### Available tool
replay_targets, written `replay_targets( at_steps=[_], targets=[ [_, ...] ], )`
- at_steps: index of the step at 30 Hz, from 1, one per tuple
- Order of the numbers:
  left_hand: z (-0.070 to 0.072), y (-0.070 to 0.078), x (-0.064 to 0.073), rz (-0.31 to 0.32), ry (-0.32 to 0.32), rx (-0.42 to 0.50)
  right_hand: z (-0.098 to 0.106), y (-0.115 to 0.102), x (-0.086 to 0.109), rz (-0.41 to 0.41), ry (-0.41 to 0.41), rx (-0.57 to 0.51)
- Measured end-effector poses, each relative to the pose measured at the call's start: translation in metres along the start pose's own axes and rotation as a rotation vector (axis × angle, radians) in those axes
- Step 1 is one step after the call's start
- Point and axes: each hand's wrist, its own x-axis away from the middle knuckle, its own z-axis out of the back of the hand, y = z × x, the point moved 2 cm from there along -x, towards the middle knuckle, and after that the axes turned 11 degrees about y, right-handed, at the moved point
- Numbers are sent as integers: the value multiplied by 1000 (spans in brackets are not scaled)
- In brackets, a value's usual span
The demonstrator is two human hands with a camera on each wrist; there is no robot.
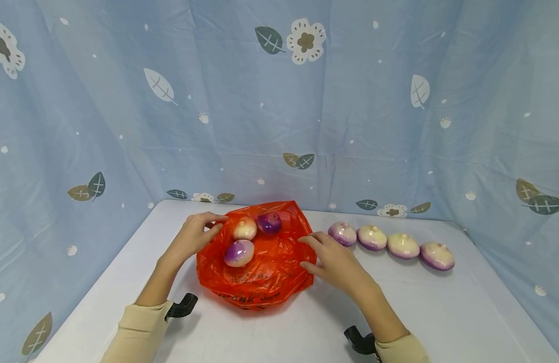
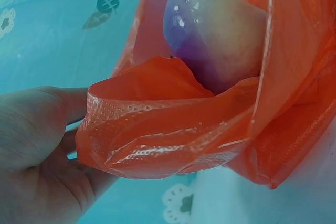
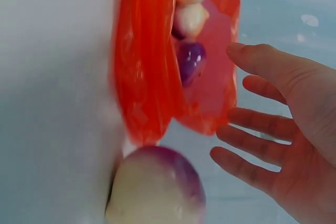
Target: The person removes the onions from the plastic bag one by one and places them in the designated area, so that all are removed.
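Note:
A red plastic bag (image 1: 274,267) lies spread on the white table with its mouth facing up. Inside it are three glossy onions: a pale one (image 1: 245,228), a dark purple one (image 1: 269,222) and a purple-and-white one (image 1: 239,253). My left hand (image 1: 195,234) holds the bag's left rim between thumb and fingers; in the left wrist view the fingertips are hidden behind the plastic. At the bag's right rim is my right hand (image 1: 335,262), its fingers spread and holding nothing. In the right wrist view, its fingertips (image 3: 223,153) overlap the rim's edge.
Several purple-and-white onions (image 1: 403,245) stand in a row on the table (image 1: 420,312) to the right, the nearest just beyond my right hand. A blue curtain (image 1: 234,101) with leaves and flowers encloses the back and sides. Black wrist mounts (image 1: 181,306) jut from both sleeves.

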Motion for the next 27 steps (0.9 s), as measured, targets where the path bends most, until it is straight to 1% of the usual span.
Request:
replay_targets(
  at_steps=[4,11,16,21,27],
  targets=[
    [0,0,0,-2,1,-1,-6,-11,-6,-9,-38,-20],
    [0,0,0,-6,3,-2,-20,-29,-16,36,-55,-51],
    [0,0,0,-1,0,-1,-29,-39,-19,23,-92,-87],
    [-1,0,0,-3,-1,-5,-40,-46,-21,-1,-137,-94],
    [-2,-1,0,-11,-1,-9,-52,-54,-25,1,-171,-110]
  ],
)
